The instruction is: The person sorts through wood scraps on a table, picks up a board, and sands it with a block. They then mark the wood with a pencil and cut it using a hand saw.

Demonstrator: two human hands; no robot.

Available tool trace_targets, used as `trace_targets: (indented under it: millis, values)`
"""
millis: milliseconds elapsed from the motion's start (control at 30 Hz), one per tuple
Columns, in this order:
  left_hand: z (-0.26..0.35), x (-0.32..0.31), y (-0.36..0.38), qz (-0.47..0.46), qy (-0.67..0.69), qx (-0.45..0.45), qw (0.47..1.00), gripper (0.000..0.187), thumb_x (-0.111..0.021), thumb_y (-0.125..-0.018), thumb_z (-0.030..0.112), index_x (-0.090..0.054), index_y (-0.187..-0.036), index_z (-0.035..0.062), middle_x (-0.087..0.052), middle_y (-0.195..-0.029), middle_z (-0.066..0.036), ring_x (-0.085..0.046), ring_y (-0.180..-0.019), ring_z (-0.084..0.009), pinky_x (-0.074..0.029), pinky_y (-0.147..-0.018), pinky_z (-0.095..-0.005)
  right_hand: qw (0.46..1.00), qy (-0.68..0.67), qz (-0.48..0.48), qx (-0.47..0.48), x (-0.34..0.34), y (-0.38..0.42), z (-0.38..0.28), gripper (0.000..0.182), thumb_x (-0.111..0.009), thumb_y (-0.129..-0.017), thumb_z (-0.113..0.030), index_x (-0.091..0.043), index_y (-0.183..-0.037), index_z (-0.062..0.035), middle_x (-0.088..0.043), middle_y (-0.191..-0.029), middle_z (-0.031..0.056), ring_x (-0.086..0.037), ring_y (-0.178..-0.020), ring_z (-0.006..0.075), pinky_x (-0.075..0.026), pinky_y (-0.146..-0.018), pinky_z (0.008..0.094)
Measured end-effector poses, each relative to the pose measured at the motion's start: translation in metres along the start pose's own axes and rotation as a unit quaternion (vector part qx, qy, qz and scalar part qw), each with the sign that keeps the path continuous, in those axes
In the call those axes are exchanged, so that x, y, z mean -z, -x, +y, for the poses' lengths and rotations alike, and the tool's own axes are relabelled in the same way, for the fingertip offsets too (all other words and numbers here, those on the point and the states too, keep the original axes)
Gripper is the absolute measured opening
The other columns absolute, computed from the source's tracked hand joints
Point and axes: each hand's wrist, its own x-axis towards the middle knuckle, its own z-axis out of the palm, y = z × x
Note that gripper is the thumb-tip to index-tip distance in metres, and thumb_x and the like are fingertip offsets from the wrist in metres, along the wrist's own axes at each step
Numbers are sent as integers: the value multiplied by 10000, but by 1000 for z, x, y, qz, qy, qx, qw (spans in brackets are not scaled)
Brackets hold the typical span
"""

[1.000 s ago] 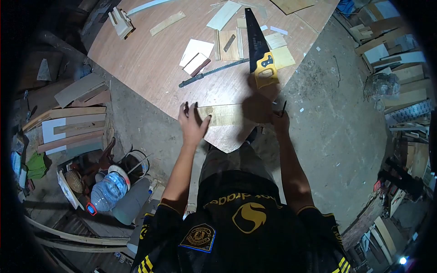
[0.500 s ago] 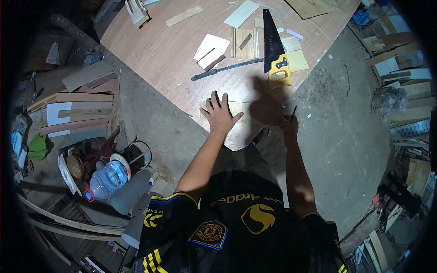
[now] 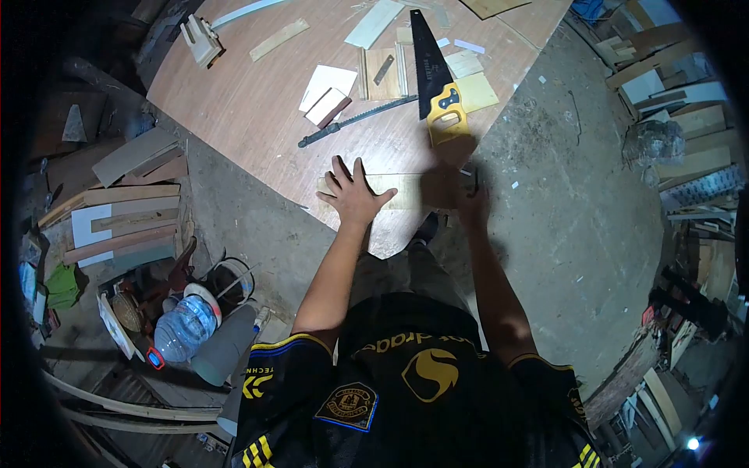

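My left hand [image 3: 359, 204] lies with fingers spread on a pale wooden board [image 3: 404, 186] at the near corner of the brown table. Just right of the board's shaded end is my right hand [image 3: 473, 207], its fingers closed around a slim dark pencil [image 3: 475, 179]. Shadow covers much of that hand and the board's right end. Beyond them rests a handsaw [image 3: 446, 108] with a yellow handle. A narrow dark saw-like blade [image 3: 355, 123] lies to its left.
Wood offcuts [image 3: 324, 90] and a planed panel [image 3: 382, 74] lie farther back on the table [image 3: 226, 97]. A clamp-like wooden tool [image 3: 201, 40] sits at the far left. Stacked boards [image 3: 129, 222] and a water bottle [image 3: 186, 326] stand on the left floor.
The whole view has shifted, so the table and tools appear farther left. My right hand has turned slightly and the pencil's angle differs. My left hand stays spread on the board.
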Motion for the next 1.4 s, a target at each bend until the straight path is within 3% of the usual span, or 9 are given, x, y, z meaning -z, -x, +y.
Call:
trace_targets:
  millis: [33,133,267,333,500,567,767,867,1400]
  values:
    - [1,0,0,0,0,-2,1000,1110,-701,-623,762,-348,-1488,163,-91,-1575,-234,-141,-1392,-539,-135,-1000,-805,993,111,34,35,10,6,-21,391,-727,-830,-337,-588,-953,8,-651,-953,204,-652,-852,343,-509,-736,455]
    - [-1,2,1,0,3,2,1000,1110,-707,-623,756,-341,-1491,170,-87,-1573,-244,-147,-1388,-542,-142,-1006,-798,991,109,10,80,18,21,-54,413,-705,-797,-304,-555,-1056,-19,-610,-1021,201,-595,-1017,397,-473,-854,513]
    - [-2,5,1,8,22,2,1000,1092,-728,-633,721,-337,-1491,170,-80,-1571,-251,-147,-1385,-547,-149,-1012,-791,974,-87,-27,209,5,21,-92,324,-665,-841,-291,-548,-1008,-38,-599,-934,225,-611,-876,410,-497,-770,519]
    - [-2,7,0,9,27,4,1000,1085,-738,-636,706,-337,-1490,169,-79,-1571,-250,-148,-1385,-548,-150,-1013,-789,971,115,-104,179,7,18,-125,243,-644,-847,-239,-537,-972,-59,-609,-953,226,-626,-893,389,-506,-749,509]
    - [-2,11,1,19,60,5,998,1078,-797,-623,620,-337,-1487,167,-76,-1569,-258,-139,-1388,-553,-147,-1017,-788,952,92,-92,277,-31,-10,-142,225,-632,-826,-200,-545,-987,-69,-609,-918,138,-641,-869,328,-527,-722,458]
    - [-2,11,1,22,63,7,998,1070,-807,-624,590,-336,-1487,167,-75,-1570,-259,-131,-1391,-555,-142,-1019,-788,938,115,-41,323,-32,-11,-152,379,-675,-799,-223,-548,-1127,-82,-605,-1055,152,-607,-1006,358,-507,-839,480]
    - [-7,12,5,27,75,2,997,1053,-823,-631,520,-329,-1490,166,-91,-1572,-248,-123,-1399,-548,-152,-1032,-779,964,115,22,239,-3,52,-136,824,-792,-711,-314,-417,-1415,-105,-386,-1429,188,-323,-1335,399,-245,-1107,584]
    - [-6,14,3,11,76,2,997,1041,-826,-642,518,-324,-1496,196,-70,-1576,-243,-99,-1409,-537,-146,-1053,-757,972,97,12,212,-19,53,-108,957,-821,-665,-445,-369,-1471,-197,-257,-1515,211,-216,-1393,471,-240,-1072,655]
    - [-4,19,2,-17,70,13,997,1067,-849,-645,499,-296,-1504,189,-45,-1572,-257,-56,-1417,-555,-129,-1065,-754,979,158,25,128,-45,53,-109,1142,-830,-579,-610,-281,-1516,-257,-191,-1539,216,-130,-1429,475,-184,-1037,750]
